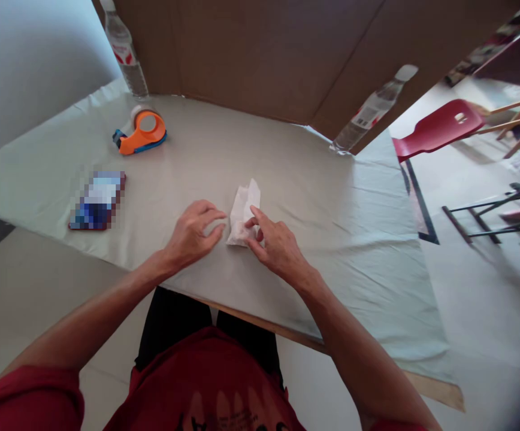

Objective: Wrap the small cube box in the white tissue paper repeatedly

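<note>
A small white paper packet (238,214), soft and a little crumpled, lies on the cloth-covered table in front of me. A thin flap sticks up at its far right corner. Just left of the packet, my left hand (195,233) is open, its fingers curved and thumb apart, with nothing in it. My right hand (278,242) reaches over the packet's right side, fingers bent and spread. Its fingertips overlap the packet and seem to touch it lightly, without a visible grip. What is inside the packet cannot be seen.
An orange and blue tape dispenser (145,133) and a blurred-out phone (99,200) lie to the left. Two water bottles (126,57) (374,111) stand against the brown cardboard panel (260,54) at the back. Beyond the table's right edge is a red chair (444,126).
</note>
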Available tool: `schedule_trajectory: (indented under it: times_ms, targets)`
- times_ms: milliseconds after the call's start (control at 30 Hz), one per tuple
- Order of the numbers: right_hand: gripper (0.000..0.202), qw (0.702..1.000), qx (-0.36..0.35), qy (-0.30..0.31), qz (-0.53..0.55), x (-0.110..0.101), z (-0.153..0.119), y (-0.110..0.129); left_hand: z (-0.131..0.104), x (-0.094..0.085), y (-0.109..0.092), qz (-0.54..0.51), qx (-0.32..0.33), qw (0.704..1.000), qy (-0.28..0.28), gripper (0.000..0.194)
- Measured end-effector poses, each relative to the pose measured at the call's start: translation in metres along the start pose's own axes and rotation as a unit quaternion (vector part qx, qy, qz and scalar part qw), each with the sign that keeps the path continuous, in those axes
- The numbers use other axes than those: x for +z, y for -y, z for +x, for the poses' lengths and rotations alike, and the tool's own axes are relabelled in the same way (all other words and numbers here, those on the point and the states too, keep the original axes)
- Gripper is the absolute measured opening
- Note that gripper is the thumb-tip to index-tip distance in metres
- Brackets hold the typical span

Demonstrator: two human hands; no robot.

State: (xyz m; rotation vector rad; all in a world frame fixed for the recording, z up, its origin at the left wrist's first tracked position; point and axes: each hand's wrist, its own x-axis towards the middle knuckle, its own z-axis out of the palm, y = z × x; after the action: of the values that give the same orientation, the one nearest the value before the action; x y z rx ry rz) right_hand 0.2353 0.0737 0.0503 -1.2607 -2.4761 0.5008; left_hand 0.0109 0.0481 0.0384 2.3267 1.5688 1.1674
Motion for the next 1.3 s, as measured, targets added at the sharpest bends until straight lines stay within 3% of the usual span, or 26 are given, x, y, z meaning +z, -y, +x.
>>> schedule_trajectory:
  times_ms: [133,300,500,733,833,933,1033,1167,1300]
  targets:
    - [0.062,1.0,-0.011,-0.003,-0.014,0.0,0.004,-0.003,0.013,0.033,-0.019,-0.032,0.062,0.997,0.013,0.015]
    - [0.067,0.998,-0.044,0.004,0.04,-0.008,0.011,-0.015,0.016,0.048,-0.019,-0.035,0.06,0.998,-0.012,0.012]
    - [0.055,0.972,0.014,0.061,0.225,-0.018,0.024,-0.028,0.01,0.055,-0.019,-0.027,0.059,0.997,-0.046,0.009]
    - [0.052,0.929,0.064,0.075,0.356,-0.01,0.04,-0.03,0.01,0.062,-0.017,0.008,0.057,0.997,-0.054,0.002]
    - [0.05,0.921,0.084,0.053,0.376,-0.009,0.042,-0.03,0.009,0.063,-0.018,0.011,0.053,0.997,-0.059,0.002]
    - [0.046,0.917,0.11,-0.015,0.384,-0.013,0.041,-0.036,0.009,0.062,-0.019,0.016,0.061,0.996,-0.059,0.008]
    - [0.04,0.901,0.18,-0.078,0.387,-0.017,0.038,-0.049,0.01,0.061,-0.02,0.028,0.07,0.995,-0.063,0.011]
    - [0.036,0.865,0.312,-0.033,0.39,-0.012,0.038,-0.057,0.011,0.059,-0.021,0.044,0.087,0.993,-0.067,0.01]
    - [0.032,0.859,0.322,-0.006,0.398,0.001,0.052,-0.049,0.011,0.058,-0.021,0.056,0.101,0.992,-0.058,0.01]
